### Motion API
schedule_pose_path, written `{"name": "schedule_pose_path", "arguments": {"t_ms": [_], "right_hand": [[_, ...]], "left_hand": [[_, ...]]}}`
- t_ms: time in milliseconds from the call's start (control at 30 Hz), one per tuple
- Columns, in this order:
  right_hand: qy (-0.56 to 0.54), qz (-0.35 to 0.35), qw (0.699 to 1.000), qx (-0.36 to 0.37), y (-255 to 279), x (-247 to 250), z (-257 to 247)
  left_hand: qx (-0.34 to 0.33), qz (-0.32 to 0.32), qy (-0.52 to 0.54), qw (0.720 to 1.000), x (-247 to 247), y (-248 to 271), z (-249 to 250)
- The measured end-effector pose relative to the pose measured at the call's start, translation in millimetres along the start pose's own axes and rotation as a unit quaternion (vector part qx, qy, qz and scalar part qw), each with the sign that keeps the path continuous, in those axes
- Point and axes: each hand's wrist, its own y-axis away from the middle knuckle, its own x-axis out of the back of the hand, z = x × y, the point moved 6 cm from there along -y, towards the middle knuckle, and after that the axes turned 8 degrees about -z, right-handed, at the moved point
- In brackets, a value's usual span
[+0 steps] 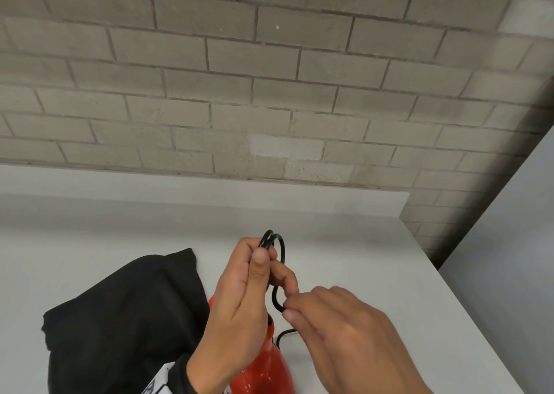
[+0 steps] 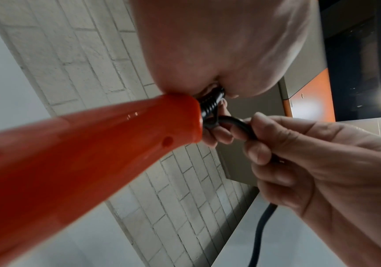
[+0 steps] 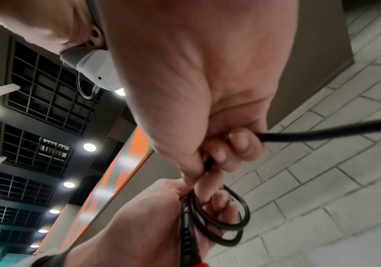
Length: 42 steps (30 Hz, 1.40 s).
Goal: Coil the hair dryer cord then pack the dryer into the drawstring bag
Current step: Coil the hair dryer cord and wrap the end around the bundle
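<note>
Cord (image 1: 277, 252) loops gathered upright in my left hand (image 1: 239, 297), above the dryer (image 1: 269, 369).
My right hand (image 1: 344, 330), just beside, pinches the slack and feeds it leftward; drawstring bag (image 1: 120, 318) lies left.

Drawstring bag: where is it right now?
Head view: the black drawstring bag lies crumpled on the white table, left of the left hand and the red hair dryer.

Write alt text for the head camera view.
A left hand holds small loops of black cord above a white table while the right hand pinches the next stretch. A red hair dryer sits below the hands, a black drawstring bag lies to its left.
</note>
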Motion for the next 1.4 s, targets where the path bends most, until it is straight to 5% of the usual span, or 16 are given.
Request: {"name": "schedule_pose_path", "arguments": {"t_ms": [300, 533, 733, 1000, 1400], "right_hand": [[-0.259, -0.009, 0.965, 0.044, -8, 18, 8], [-0.395, -0.134, 0.904, -0.096, 14, -19, 35], [-0.363, -0.030, 0.930, -0.047, 15, 2, 34], [-0.371, 0.064, 0.919, -0.112, -7, 5, 40], [-0.267, -0.110, 0.955, -0.068, -17, -20, 40]], "left_hand": [[0.018, -0.034, 0.016, 0.999, -6, 2, 4], [0.004, 0.035, 0.013, 0.999, 17, -4, 1], [-0.002, 0.009, 0.013, 1.000, 12, -5, -2], [0.011, -0.051, 0.053, 0.997, -2, 0, 1], [0.029, -0.099, 0.140, 0.985, -7, 2, -1]]}}
